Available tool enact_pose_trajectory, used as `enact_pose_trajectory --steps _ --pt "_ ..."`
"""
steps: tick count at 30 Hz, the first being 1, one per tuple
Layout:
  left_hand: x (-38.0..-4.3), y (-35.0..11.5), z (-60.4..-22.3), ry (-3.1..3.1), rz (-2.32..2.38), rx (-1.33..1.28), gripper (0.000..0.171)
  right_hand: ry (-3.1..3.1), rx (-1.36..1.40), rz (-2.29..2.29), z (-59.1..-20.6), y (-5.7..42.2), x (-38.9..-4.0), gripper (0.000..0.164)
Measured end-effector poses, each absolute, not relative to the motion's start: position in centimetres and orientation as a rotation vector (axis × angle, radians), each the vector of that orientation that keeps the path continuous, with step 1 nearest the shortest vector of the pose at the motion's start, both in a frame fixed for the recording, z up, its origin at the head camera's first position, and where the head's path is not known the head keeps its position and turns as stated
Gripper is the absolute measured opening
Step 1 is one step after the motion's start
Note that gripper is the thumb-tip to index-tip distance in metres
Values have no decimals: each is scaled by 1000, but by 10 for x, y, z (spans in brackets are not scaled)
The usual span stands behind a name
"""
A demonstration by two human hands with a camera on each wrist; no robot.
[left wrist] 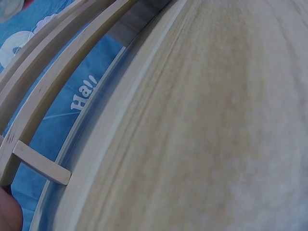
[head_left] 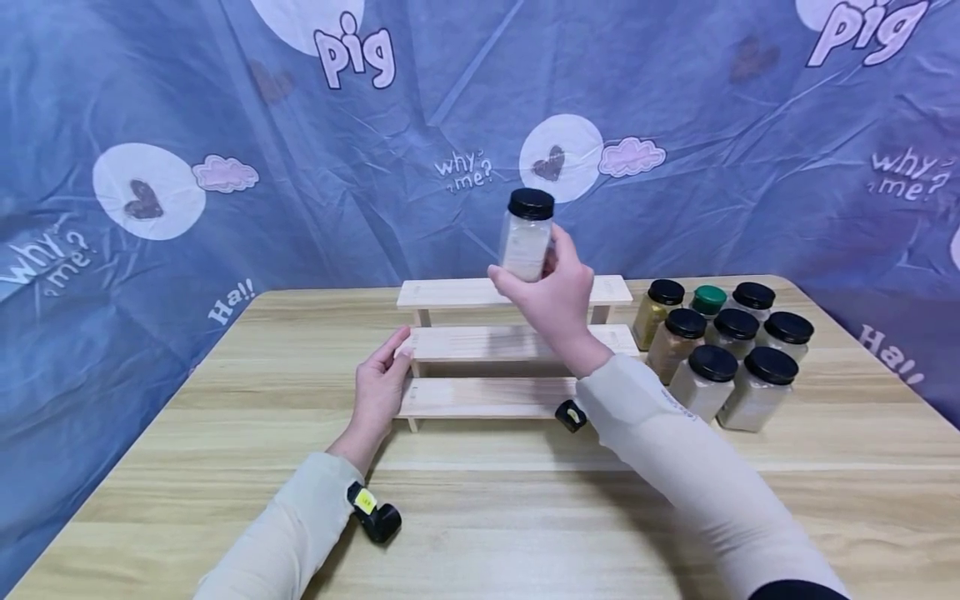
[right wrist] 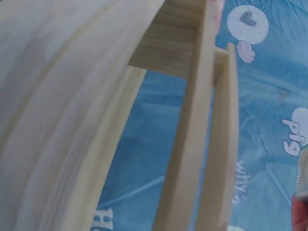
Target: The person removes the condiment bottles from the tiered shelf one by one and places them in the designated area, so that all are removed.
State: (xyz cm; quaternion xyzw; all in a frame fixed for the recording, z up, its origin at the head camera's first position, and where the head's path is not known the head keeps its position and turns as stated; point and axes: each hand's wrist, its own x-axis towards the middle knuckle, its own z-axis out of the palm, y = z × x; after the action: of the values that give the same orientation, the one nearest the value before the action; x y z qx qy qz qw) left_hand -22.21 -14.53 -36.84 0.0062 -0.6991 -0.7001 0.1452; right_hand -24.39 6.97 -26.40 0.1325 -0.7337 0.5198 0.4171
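Observation:
My right hand [head_left: 551,300] grips a clear spice jar [head_left: 527,242] with a black lid and pale contents. It holds the jar upright, raised in front of the top step of a three-tier wooden rack [head_left: 495,343]. Only a sliver of that jar [right wrist: 302,175] shows at the right edge of the right wrist view, above a fingertip [right wrist: 299,214]. At the rack's left end, my left hand [head_left: 380,387] holds the side by the middle step, its thumb in front. In the left wrist view one digit [left wrist: 9,211] touches a step's end.
Several spice jars [head_left: 737,325] stand grouped to the right of the rack, mostly black-lidded, with one green lid [head_left: 708,298]. All stand on a wood-grain table [head_left: 480,508]. A blue printed cloth [head_left: 390,208] hangs behind the table.

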Motion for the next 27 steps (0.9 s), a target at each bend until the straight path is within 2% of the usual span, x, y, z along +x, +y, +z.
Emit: enact_pose_trajectory --steps 8,20,27 --pt "-222 -146 -369 -2005 -2031 22 37 -1810 335 1369 -264 100 -230 58" --pt "-221 -146 -371 -2000 -1978 53 36 -1891 150 1232 -267 136 -209 51" --pt "-222 -146 -369 -1984 -2014 28 36 -1822 165 1253 -259 151 -200 49"
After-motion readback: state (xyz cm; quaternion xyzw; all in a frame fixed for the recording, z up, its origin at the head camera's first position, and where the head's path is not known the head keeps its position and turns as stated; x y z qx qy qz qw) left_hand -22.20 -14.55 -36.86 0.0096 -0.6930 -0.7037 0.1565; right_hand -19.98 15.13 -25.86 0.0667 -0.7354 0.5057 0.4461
